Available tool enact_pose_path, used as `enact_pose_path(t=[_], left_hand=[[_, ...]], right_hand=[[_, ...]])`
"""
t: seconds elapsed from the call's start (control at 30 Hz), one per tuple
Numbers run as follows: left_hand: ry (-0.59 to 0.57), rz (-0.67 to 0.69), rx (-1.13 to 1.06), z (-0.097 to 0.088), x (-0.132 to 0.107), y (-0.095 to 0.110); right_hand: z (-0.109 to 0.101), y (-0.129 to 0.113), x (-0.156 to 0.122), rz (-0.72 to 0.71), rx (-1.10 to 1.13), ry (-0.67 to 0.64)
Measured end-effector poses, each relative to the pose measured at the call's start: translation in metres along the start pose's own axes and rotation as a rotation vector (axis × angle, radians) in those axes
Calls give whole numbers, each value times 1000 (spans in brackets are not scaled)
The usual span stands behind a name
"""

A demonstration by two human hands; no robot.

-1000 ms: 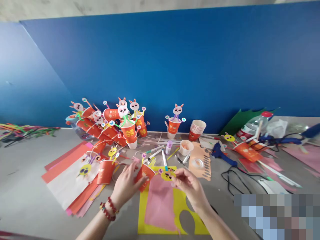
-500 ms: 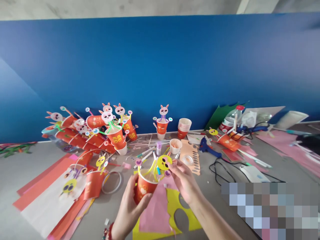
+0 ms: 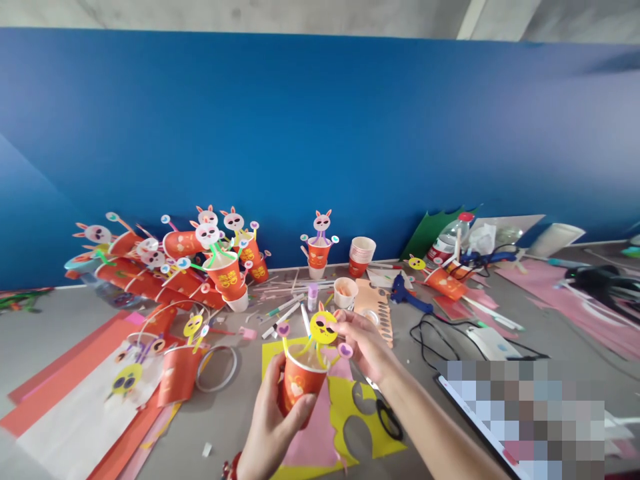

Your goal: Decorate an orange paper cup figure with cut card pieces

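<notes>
My left hand (image 3: 273, 427) is wrapped round a red paper cup (image 3: 299, 383), held upright above the table. A yellow paper rabbit face (image 3: 323, 327) on yellow-green stems rises from the cup, with small pink discs at its sides. My right hand (image 3: 364, 343) pinches the right edge of that face and the stems beside it. Below the cup lies a yellow sheet (image 3: 350, 427) with cut-out holes and a pink sheet (image 3: 310, 447) on top of it.
Finished cup rabbits are heaped at the back left (image 3: 200, 260); one stands alone (image 3: 319, 250) next to a cup stack (image 3: 361, 255). Red and white paper (image 3: 75, 407) lies left. A blue glue gun (image 3: 406, 297), cables (image 3: 440, 333), a bottle (image 3: 450, 243) and pens (image 3: 285, 313) are scattered about.
The red cup went from lying near the table to being lifted upright in my left hand. My right hand followed with the yellow face. The view swung to the right.
</notes>
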State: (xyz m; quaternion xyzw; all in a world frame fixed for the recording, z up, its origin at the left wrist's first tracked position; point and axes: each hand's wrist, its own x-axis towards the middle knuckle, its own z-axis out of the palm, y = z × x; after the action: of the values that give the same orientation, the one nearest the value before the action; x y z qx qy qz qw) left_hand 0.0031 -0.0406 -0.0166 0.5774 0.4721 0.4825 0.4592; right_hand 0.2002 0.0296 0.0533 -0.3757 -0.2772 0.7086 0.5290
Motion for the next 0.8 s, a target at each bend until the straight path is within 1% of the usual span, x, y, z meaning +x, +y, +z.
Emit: enact_pose_path(t=[0.17, 0.27, 0.4, 0.8], left_hand=[[1, -2, -19, 2, 1, 1], [1, -14, -43, 2, 1, 4], [31, -38, -70, 2, 0, 6], [10, -29, -64, 2, 1, -2]], right_hand=[[3, 0, 2, -36, -54, 21], [0, 3, 6, -84, -84, 32], [-5, 8, 11, -99, -109, 33], [-7, 8, 15, -127, -223, 18]])
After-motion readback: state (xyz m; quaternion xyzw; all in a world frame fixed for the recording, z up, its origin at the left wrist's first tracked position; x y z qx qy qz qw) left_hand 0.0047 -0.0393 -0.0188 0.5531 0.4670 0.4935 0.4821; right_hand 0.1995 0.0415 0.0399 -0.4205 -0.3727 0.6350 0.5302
